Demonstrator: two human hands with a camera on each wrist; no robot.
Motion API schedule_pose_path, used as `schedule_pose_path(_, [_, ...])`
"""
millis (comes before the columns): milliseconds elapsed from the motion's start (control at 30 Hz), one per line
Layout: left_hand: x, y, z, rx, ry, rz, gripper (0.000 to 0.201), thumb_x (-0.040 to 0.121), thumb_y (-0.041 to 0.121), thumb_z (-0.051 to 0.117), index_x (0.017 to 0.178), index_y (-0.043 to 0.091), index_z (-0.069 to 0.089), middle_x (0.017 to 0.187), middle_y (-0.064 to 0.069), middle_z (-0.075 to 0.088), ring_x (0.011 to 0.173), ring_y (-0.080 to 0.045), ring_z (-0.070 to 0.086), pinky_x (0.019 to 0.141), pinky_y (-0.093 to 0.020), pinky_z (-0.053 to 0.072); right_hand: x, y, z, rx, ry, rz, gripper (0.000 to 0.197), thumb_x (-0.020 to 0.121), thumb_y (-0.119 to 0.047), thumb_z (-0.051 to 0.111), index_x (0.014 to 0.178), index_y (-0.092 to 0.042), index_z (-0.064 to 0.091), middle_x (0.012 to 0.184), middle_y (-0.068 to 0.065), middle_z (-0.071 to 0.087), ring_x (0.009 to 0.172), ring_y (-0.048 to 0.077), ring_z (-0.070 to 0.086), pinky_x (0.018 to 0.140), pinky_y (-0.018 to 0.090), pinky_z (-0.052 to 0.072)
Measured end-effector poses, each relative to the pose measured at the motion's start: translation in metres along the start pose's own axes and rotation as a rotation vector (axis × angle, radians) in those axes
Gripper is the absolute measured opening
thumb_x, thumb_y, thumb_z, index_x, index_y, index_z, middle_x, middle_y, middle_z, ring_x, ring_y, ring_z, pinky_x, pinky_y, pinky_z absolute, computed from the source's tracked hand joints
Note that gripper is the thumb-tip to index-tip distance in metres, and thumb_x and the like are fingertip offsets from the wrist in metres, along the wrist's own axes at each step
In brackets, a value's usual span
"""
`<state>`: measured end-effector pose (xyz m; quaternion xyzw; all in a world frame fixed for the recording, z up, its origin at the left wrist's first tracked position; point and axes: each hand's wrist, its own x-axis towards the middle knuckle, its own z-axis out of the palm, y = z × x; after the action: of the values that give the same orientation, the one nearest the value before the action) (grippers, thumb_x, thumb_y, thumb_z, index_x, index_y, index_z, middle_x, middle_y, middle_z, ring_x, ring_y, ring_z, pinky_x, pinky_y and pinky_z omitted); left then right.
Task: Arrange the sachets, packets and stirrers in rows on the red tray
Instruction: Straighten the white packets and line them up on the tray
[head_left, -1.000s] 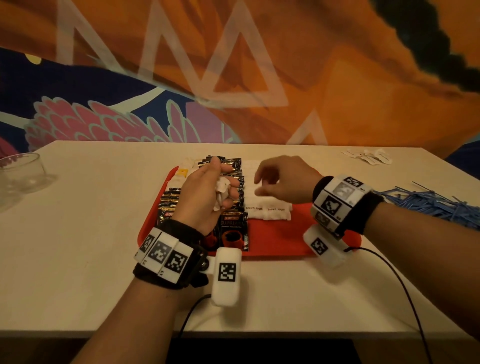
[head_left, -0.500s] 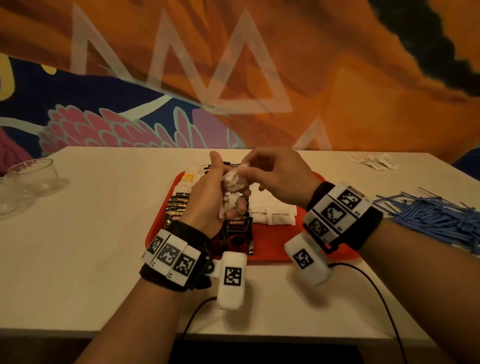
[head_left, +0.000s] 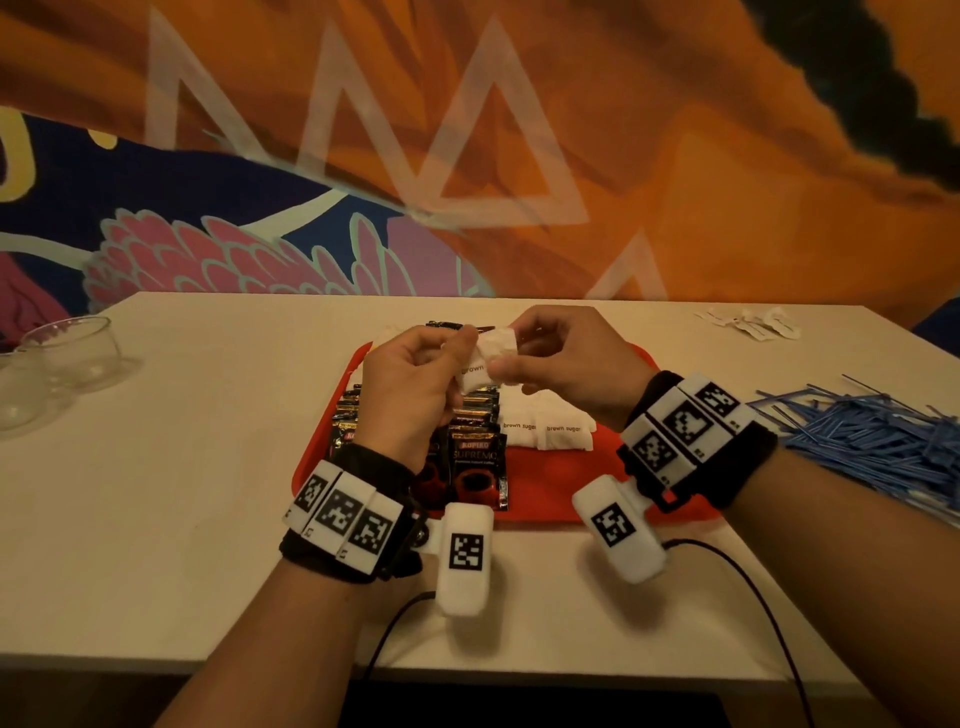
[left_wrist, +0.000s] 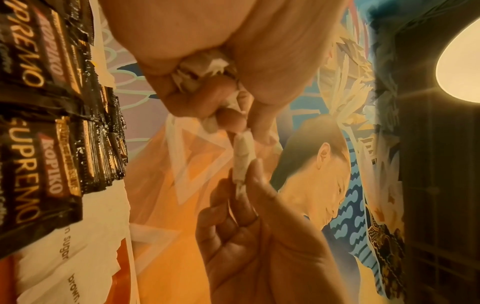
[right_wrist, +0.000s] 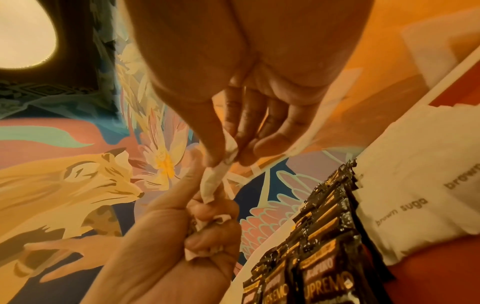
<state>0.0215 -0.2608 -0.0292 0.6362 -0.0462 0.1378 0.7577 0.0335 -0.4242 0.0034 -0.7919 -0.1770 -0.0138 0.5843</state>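
Both hands are now lifted above the tray (head_left: 566, 499). One sachet (head_left: 497, 344) is pinched by the right hand (head_left: 576, 364); only the wrist views show more bunched in the left hand (head_left: 410, 384).

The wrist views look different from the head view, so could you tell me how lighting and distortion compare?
Head view: dim, warm, fairly sharp; "brown sugar" print on the tray sachets reads. Left wrist view: strong wide-angle stretch, a glaring ceiling lamp at the right edge, near packets smeared. Right wrist view: similar lamp glare top left, palm close and soft.
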Motion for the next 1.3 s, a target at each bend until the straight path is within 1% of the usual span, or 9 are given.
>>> schedule_pose_path(100, [0.0001,0.0000,-0.0022,0.034,-0.043,-0.013,0.024,0.087,0.035,0.070,0.094,0.013,0.070,0.064,-0.001,0.062,0.046,-0.011,0.048,0.037,-0.021,0.032,0.0001,0.0016,-0.0001,0.082,0.033,-0.003,0.022,0.075,0.000,0.080,0.078,-0.011,0.062,0.076,0.017,0.067,0.068,0.023,0.062,0.058,0.025,0.049])
schedule_pose_path(167, [-0.0010,-0.0029,-0.0039,0.085,-0.100,-0.016,0.019,0.089,0.030,0.071,0.099,0.013,0.072,0.067,0.001,0.065,0.047,-0.011,0.047,0.038,-0.022,0.031,0.0003,0.0021,-0.0003,0.119,0.056,-0.019,0.020,0.077,0.001,0.078,0.078,-0.011,0.062,0.070,0.009,0.065,0.062,0.017,0.060,0.054,0.023,0.046])
schedule_pose_path(300, [-0.0023,-0.0036,-0.0037,0.124,-0.114,0.002,0.008,0.088,0.023,0.074,0.092,0.016,0.074,0.067,-0.001,0.066,0.047,-0.010,0.046,0.039,-0.022,0.032,0.0011,-0.0009,0.0026,0.207,0.087,0.078,0.012,0.089,-0.012,0.070,0.080,-0.008,0.062,0.069,0.011,0.057,0.054,0.015,0.049,0.053,0.026,0.041])
schedule_pose_path(433, [-0.0031,-0.0014,-0.0011,0.130,-0.116,0.021,0.004,0.088,0.019,0.074,0.091,0.018,0.073,0.077,-0.011,0.070,0.047,-0.010,0.047,0.041,-0.023,0.033,0.0025,-0.0011,0.0043,0.272,0.144,0.116,0.025,0.097,-0.023,0.061,0.074,-0.013,0.058,0.077,0.011,0.057,0.065,0.018,0.053,0.053,0.026,0.041])
schedule_pose_path(567, [-0.0026,-0.0023,-0.0022,0.114,-0.121,0.036,0.004,0.088,0.020,0.073,0.091,0.018,0.072,0.067,-0.008,0.062,0.047,-0.011,0.046,0.040,-0.023,0.031,-0.0022,0.0010,0.0024,0.277,0.020,0.076,0.009,0.085,-0.012,0.072,0.091,-0.010,0.066,0.085,0.008,0.069,0.074,0.018,0.065,0.061,0.027,0.052])
schedule_pose_path(800, [-0.0013,-0.0015,-0.0002,0.018,0.003,0.019,0.021,0.096,0.028,0.062,0.089,0.011,0.072,0.058,0.001,0.056,0.046,-0.011,0.047,0.037,-0.021,0.033,-0.0040,0.0048,0.0056,0.226,0.136,-0.021,0.009,0.079,-0.006,0.077,0.082,-0.011,0.071,0.074,0.004,0.070,0.066,0.014,0.061,0.058,0.025,0.050])
schedule_pose_path(967, [0.0002,-0.0010,-0.0002,0.072,0.079,0.044,0.019,0.096,0.027,0.063,0.096,0.011,0.074,0.066,0.002,0.065,0.045,-0.007,0.052,0.039,-0.021,0.038,-0.0071,0.0066,0.0028,0.102,0.025,0.040,0.019,0.073,-0.006,0.083,0.073,-0.009,0.064,0.061,0.005,0.067,0.063,0.021,0.065,0.057,0.028,0.048])
schedule_pose_path(1100, [-0.0013,-0.0005,0.0018,0.068,0.095,0.046,0.018,0.097,0.027,0.063,0.091,0.013,0.074,0.071,-0.003,0.065,0.046,-0.009,0.051,0.039,-0.021,0.038,-0.0045,0.0044,-0.0022,-0.017,0.024,0.046,0.024,0.073,-0.014,0.085,0.076,-0.010,0.062,0.058,0.003,0.066,0.054,0.012,0.063,0.053,0.025,0.047])
schedule_pose_path(1300, [-0.0012,0.0005,0.0050,0.182,0.051,0.149,0.016,0.097,0.018,0.063,0.083,0.020,0.071,0.074,-0.003,0.067,0.049,-0.006,0.056,0.044,-0.020,0.044,-0.0032,0.0022,-0.0012,0.059,0.028,0.006,0.011,0.083,-0.014,0.076,0.078,-0.011,0.067,0.066,0.003,0.069,0.058,0.013,0.062,0.050,0.022,0.046])
